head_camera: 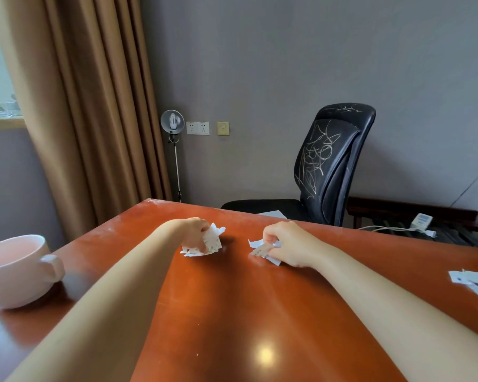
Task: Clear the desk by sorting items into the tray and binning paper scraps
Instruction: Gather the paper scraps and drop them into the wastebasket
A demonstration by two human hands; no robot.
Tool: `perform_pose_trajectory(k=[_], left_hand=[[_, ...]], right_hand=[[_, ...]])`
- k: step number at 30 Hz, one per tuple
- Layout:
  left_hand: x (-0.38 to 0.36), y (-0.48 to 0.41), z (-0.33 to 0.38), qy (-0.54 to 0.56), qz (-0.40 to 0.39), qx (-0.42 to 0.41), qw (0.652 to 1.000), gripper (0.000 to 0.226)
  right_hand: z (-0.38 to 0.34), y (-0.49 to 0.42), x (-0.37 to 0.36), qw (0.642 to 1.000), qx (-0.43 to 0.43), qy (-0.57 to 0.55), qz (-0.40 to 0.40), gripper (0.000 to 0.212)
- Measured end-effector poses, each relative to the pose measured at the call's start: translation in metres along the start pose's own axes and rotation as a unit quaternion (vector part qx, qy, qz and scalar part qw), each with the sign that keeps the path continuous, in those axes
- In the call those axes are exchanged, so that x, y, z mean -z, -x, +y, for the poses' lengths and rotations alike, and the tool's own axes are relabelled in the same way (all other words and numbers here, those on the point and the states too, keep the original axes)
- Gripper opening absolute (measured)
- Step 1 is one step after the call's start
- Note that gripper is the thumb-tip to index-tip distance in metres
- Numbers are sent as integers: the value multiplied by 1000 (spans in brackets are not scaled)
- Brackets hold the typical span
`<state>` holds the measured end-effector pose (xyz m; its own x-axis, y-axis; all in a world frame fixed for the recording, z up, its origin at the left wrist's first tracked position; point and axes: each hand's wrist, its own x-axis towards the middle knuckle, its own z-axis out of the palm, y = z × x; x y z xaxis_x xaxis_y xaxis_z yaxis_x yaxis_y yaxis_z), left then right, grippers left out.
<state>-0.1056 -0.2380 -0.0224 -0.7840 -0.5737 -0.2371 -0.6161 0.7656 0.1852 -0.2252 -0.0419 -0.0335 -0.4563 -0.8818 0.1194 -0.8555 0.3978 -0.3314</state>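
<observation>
- Head view, the room: a glossy reddish-brown desk [232, 312] fills the lower frame, with a bright glare spot on its near part and pale scuffs towards the far corner.
- Behind it are a grey wall, long tan curtains [89, 106] beside a window on the left, a floor lamp [172, 121] with a round reflector, and wall sockets [197, 128] just beside it.
- A black office chair [326, 166], its back scribbled over in pale lines, stands beyond the far edge. To its right, a white adapter [421, 221] with a cable lies on a low dark bench [411, 213].
- A white mug [14, 271] sits upright on the left of the desk, its handle towards the centre.
- The left hand [196, 227] has its fingers curled round a wad of paper scraps [211, 242]. The wad sticks out below and to the right of the fingers and appears to touch the wood.
- The right hand [290, 244] pinches a smaller clutch of scraps [262, 250] between thumb and bent fingers. The paper juts leftwards from the fingertips, low on the desk.
- The two hands are near each other on the far half of the desk, with bare wood between them.
- The wad is crumpled, with no clear long axis. The smaller clutch runs roughly from far-left to near-right.
- Loose scraps [472, 281] lie flat at the right edge, well apart from both hands.
</observation>
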Motion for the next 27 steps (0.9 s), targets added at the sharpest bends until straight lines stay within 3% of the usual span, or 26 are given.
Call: perform_pose_trajectory(k=[6, 8, 11, 14, 20, 24, 27], left_hand=[[-2, 1, -7, 47, 2, -6, 999, 29], [-4, 5, -11, 123, 19, -15, 992, 17], [-2, 21, -14, 295, 4, -29, 955, 17], [3, 47, -15, 373, 0, -71, 925, 6], [8, 125, -23, 463, 28, -139, 875, 12], [2, 180, -51, 468, 86, -109, 873, 41], [-5, 220, -78, 477, 115, -77, 868, 43]], right_hand=[[2, 6, 8, 1000, 5, -17, 3, 11], [1, 10, 12, 999, 7, -32, 6, 11], [-7, 17, 20, 997, 14, -67, 23, 20], [-22, 26, 29, 994, 21, -98, 37, 23], [-70, 48, 42, 988, 74, -125, 42, 9], [-116, 63, 39, 981, 118, -150, 27, 13], [-154, 73, 29, 974, 146, -171, 4, 18]])
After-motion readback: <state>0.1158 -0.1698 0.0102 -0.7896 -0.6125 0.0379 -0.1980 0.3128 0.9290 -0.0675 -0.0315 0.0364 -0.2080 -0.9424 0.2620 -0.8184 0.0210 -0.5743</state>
